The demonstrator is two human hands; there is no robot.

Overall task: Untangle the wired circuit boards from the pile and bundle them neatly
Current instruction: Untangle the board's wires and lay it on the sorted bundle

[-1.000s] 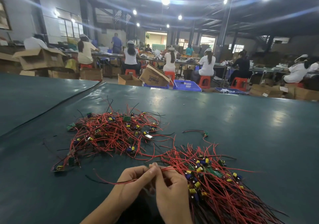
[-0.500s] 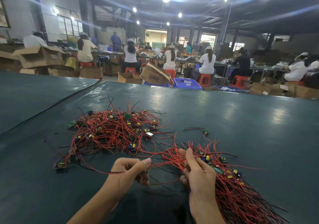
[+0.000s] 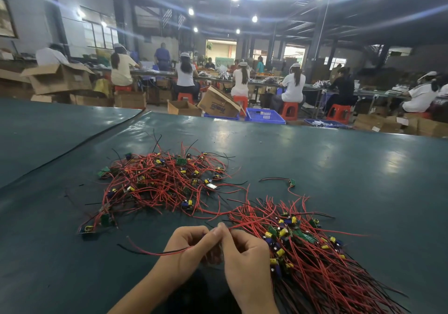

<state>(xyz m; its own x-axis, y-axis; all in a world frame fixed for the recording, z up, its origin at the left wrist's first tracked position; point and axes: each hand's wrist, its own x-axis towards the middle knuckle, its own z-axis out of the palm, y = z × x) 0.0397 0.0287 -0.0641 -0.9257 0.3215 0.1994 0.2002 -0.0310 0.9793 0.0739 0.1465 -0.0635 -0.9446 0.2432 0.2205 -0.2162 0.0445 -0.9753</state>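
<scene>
Both hands are brought together at the near edge of the counter (image 3: 339,168). The left hand (image 3: 186,248) is curled round a wire pair (image 3: 155,253), one red lead and one black, which trails out to the left. The right hand (image 3: 244,253) pinches the same leads at the fingertips. Whether a board is enclosed between the palms cannot be told.

The leads are judged to be light, limp and slightly springy, and they are likely to snag on neighbouring loops. The boards are small, and their solder joints should be treated as fragile. Hold should be taken on the leads close to the board, or on the board edges, and a snagged lead should be eased out rather than pulled.

The pile (image 3: 164,183) lies beyond the hands, to the left. It is a loose tangle of red leads with a few black ones, dotted with green boards carrying yellow and blue components. The bundle (image 3: 315,260) lies just beside the right hand, its leads roughly aligned and its boards gathered together.
</scene>
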